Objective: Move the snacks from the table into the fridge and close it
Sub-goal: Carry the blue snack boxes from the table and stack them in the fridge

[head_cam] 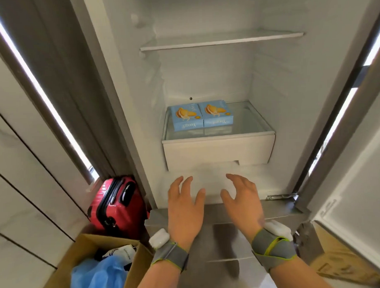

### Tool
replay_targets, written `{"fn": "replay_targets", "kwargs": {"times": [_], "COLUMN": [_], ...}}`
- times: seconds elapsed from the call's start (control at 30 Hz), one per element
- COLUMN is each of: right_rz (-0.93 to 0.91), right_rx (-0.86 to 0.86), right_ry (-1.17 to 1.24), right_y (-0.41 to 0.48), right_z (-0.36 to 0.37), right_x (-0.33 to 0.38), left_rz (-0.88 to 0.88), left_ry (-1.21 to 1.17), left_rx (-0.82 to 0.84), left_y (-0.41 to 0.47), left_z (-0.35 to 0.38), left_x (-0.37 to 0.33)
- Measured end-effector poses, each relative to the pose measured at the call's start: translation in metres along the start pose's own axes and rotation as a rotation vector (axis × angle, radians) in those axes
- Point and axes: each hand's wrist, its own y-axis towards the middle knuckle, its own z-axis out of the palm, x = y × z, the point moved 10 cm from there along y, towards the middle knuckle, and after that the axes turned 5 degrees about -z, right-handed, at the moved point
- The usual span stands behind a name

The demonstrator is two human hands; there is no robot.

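Seeing two blue snack boxes inside the open fridge (pixel 290 75): left box (pixel 186 119) and right box (pixel 217 116), lying flat, side by side and touching, on the glass shelf (pixel 250 122), toward its left and back. Showing a cake picture on each lid, print reading upside down from here. Noting a white drawer (pixel 219 151) directly under the glass, and an upper shelf (pixel 222 40) well above the boxes.

Finding both hands low in front of the compartment, below the drawer front and well apart from the boxes. Holding nothing with the left hand (pixel 183 208): fingers straight and slightly spread, back of the hand facing the camera. Holding nothing with the right hand (pixel 242 202) either: fingers loosely curved and spread, thumb pointing toward the left hand. Noting a clear gap between the two. Wearing grey wrist straps with green edging, left strap (pixel 169 253) and right strap (pixel 274 248), each carrying a small white block.

Noting a grey lower front (pixel 226 215) beneath the hands. Standing wide open at right: the fridge door (pixel 357 159).

Spotting a red suitcase (pixel 118 204) on the floor just beside the fridge's left side. Sitting in front of it: an open cardboard box (pixel 85 251) with a blue plastic bag (pixel 99 278) inside. Glimpsing more cardboard (pixel 344 265) at lower right, under the door.
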Motion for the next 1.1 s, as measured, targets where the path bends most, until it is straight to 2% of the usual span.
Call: {"fn": "replay_targets", "kwargs": {"times": [0.2,0.33,0.7,0.93,1.1], "right_rz": [0.132,0.273,0.486,0.647,0.743], "right_rx": [0.151,0.123,-0.161,-0.372,-0.527], "right_ry": [-0.124,-0.199,-0.263,-0.302,-0.274], "right_y": [-0.093,-0.149,-0.273,-0.408,-0.529], "right_z": [0.039,0.014,-0.127,-0.237,-0.31], "right_x": [-0.007,-0.029,-0.069,-0.109,-0.13], "left_rz": [-0.082,-0.071,0.142,0.326,0.454], "left_ry": [-0.009,-0.043,-0.169,-0.187,-0.152], "left_rx": [0.125,0.267,0.498,0.732,0.859], "left_y": [-0.066,-0.111,-0.212,-0.346,-0.476], "left_z": [0.005,0.029,0.098,0.15,0.164], "left_x": [0.062,0.067,-0.039,-0.126,-0.179]}}
